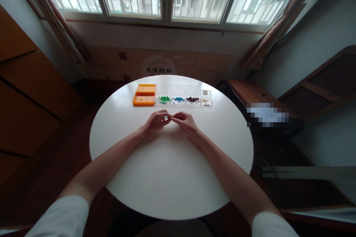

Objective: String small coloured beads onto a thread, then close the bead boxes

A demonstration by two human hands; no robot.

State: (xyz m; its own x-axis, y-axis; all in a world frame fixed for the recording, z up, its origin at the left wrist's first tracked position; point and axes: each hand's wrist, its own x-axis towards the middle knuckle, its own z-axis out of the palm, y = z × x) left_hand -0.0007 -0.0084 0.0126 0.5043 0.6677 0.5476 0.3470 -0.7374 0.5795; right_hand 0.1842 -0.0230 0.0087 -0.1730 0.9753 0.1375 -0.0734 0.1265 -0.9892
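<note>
My left hand [159,120] and my right hand [185,121] meet over the middle of the white table, fingertips pinched together. Between them is a tiny assembly of building bricks [172,116] with bits of green, blue and orange showing. Both hands are closed on it; the fingers hide most of its shape. Just beyond my hands stands a clear compartment box holding loose green bricks [164,99], blue bricks [178,99], dark brown bricks [193,99] and a few pale pieces [205,100]. To its left sits an orange case [144,100], lid up, with a few small orange bits inside.
The round white table [172,185] has its edge close to my forearms. A wooden bench [258,94] stands at the right, an orange-brown cabinet [25,111] at the left. Behind the table a printed cardboard panel [105,61] leans under the barred window.
</note>
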